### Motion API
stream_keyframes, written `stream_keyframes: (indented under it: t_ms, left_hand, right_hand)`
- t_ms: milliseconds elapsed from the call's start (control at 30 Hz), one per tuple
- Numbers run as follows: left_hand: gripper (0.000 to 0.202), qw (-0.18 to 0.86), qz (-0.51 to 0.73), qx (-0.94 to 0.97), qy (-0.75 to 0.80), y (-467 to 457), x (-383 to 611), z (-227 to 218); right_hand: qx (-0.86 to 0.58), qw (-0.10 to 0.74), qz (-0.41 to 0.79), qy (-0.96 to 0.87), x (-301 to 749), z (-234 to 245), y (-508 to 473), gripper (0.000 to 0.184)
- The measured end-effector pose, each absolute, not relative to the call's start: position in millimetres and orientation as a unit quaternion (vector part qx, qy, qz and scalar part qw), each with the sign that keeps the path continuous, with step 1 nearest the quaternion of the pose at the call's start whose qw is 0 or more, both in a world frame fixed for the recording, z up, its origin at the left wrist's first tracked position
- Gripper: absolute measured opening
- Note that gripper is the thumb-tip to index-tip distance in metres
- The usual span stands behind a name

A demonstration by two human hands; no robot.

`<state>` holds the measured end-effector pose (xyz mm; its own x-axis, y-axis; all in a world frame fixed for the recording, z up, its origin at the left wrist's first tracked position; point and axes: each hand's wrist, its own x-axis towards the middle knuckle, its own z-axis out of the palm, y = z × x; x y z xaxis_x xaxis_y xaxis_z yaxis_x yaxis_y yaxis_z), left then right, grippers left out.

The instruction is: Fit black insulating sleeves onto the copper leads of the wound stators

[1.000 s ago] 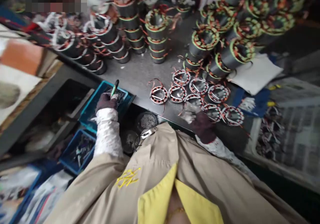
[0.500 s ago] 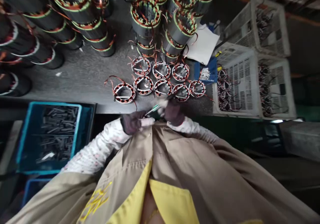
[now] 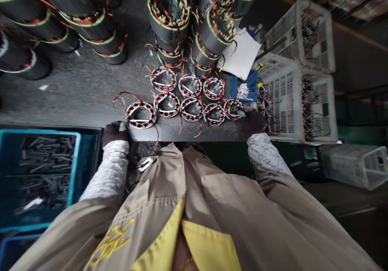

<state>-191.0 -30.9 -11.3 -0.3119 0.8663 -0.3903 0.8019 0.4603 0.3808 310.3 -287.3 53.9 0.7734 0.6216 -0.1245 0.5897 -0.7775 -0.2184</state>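
Observation:
My left hand, in a dark glove with bare fingertips, is at the bench's front edge, just left of the nearest small wound stator. Its fingers are bunched and partly hidden, and I cannot make out anything in them. Over on the right, my right hand, gloved the same way, has its fingers at the right rim of the end stator. Several more small stators with white rims and copper windings stand between the hands in two rows. Orange wire leads hang over the front.
Tall stacks of larger stators stand behind. White plastic crates holding more stators are at the right, beside a blue tray and white paper. A teal bin of dark strips sits at the left.
My hands were together before my waist with a slim green-and-metal tool. They have parted to left and right, and that tool is out of sight. The view has shifted slightly.

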Motion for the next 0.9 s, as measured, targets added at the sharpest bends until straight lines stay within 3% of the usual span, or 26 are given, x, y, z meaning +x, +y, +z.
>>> stream_keyframes:
  t_ms: [67,133,300,567,667,800,900]
  left_hand:
    - [0.019,0.277,-0.033,0.534,0.798,-34.9,-182.6,-8.1]
    - [0.027,0.270,-0.064,0.529,0.802,-35.9,-174.6,-2.0]
    - [0.043,0.280,-0.072,0.512,0.809,-34.5,-164.6,5.9]
    - [0.047,0.285,-0.062,0.508,0.810,-33.3,-168.0,1.7]
    - [0.055,0.287,-0.079,0.514,0.804,-33.7,-169.9,-1.5]
    - [0.067,0.283,-0.078,0.546,0.785,-32.6,-175.4,-13.6]
    - [0.062,0.283,-0.067,0.560,0.776,-30.1,-179.3,-24.3]
  right_hand:
    - [-0.942,0.080,0.114,-0.305,312.1,47.7,-287.3,0.055]
    - [-0.941,0.072,0.126,-0.304,314.9,43.7,-283.9,0.056]
    - [-0.945,0.025,0.127,-0.299,317.6,38.9,-273.3,0.055]
    - [-0.953,0.053,0.104,-0.280,311.1,38.3,-280.0,0.055]
    - [-0.958,0.100,0.080,-0.258,305.4,40.8,-277.7,0.046]
    - [-0.928,0.241,0.052,-0.279,291.5,47.6,-250.4,0.043]
    - [-0.900,0.245,0.076,-0.354,282.8,50.3,-216.5,0.047]
